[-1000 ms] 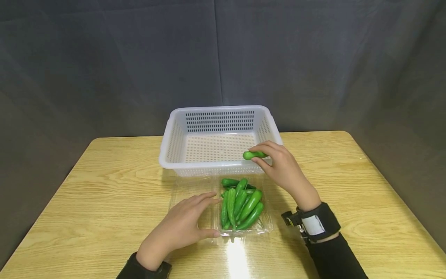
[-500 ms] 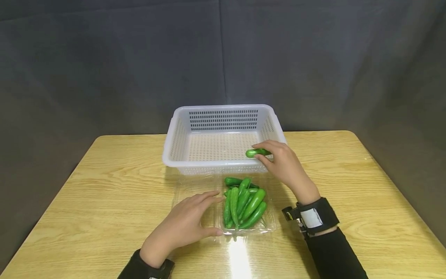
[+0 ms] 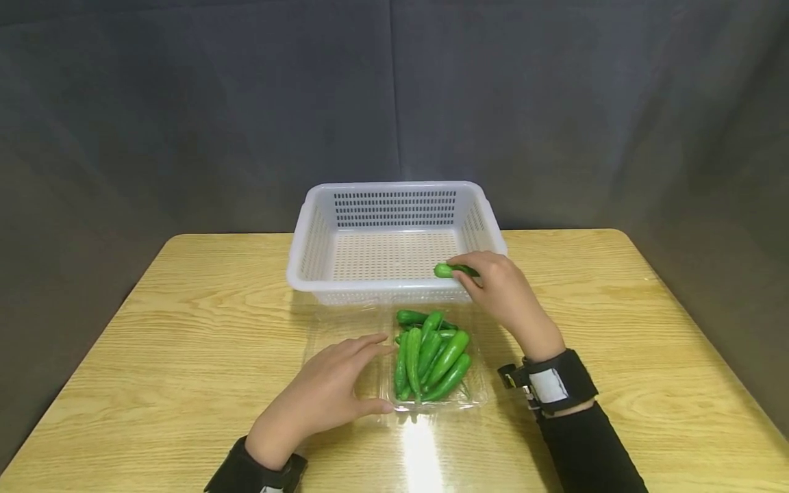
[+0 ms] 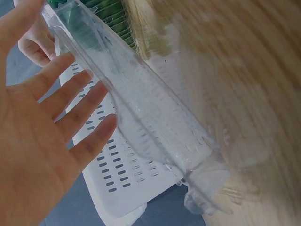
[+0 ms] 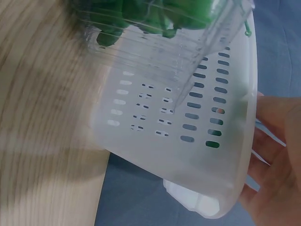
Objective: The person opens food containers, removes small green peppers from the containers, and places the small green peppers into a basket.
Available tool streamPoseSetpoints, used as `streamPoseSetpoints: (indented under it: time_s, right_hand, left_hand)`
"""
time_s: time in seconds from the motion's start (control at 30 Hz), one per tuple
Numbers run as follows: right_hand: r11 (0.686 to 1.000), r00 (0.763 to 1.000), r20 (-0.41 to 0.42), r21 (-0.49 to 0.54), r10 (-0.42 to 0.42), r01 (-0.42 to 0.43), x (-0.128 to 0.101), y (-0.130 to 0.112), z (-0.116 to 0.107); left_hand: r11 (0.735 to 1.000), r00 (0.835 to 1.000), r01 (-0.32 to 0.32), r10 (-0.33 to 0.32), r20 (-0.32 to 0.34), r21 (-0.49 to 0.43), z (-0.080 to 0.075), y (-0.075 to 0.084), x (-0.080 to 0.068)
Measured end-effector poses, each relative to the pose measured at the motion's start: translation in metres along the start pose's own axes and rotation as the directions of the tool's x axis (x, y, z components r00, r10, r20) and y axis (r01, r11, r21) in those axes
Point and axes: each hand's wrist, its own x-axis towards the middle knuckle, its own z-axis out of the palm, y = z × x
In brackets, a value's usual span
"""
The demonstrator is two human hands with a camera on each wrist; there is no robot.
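We judge the work barely begun. Our right hand (image 3: 502, 291) pinches one pepper (image 3: 445, 270) over the near right corner of the basket (image 3: 394, 291), its grip closed on that pepper between fingertips and thumb; whether the pepper touches the basket floor we cannot tell. The rest of the basket floor shows nothing else in it. The remaining peppers (image 3: 431, 356) lie heaped in the right half of the clear tray (image 3: 345, 411), which sits on the surface (image 3: 185, 322) just in front of the basket. So one pepper is on its way in, and the whole heap is left.

Our left hand (image 3: 323, 397) rests flat on the tray's left half, fingers straight, grip released and steadying it.

We can read no brand, label or writing anywhere; the wrist strap (image 3: 557, 387) carries a blank pale patch.
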Motion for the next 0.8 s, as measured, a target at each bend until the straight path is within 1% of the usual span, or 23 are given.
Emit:
streamPoseSetpoints:
  time_s: [0.17,0.3,0.6,0.7,0.8]
  right_hand:
    - [1.0,1.0,-0.018,-0.012,-0.01,0.01,-0.0014,-0.0017,0.0025]
    - [0.999,0.999,-0.029,-0.022,-0.025,0.025,-0.0017,-0.0039,0.0039]
    - [0.999,0.999,-0.024,-0.044,-0.028,0.027,-0.0041,-0.0038,0.0021]
    - [0.999,1.0,-0.015,-0.034,-0.013,0.013,-0.0043,-0.005,-0.0005]
    - [1.0,1.0,0.005,0.002,0.022,-0.022,-0.0048,-0.0072,-0.0047]
  left_hand:
    - [1.0,1.0,0.003,-0.003,0.003,-0.007,0.0001,-0.0005,-0.0012]
    - [1.0,1.0,0.01,-0.01,0.003,0.005,-0.0004,-0.0008,-0.002]
    - [1.0,1.0,0.01,-0.01,0.002,0.006,0.0003,0.0,-0.0004]
    - [1.0,1.0,0.007,-0.007,0.002,0.008,0.0004,0.0002,0.0001]
    - [1.0,1.0,0.006,-0.006,0.002,0.006,0.0001,0.0003,0.0001]
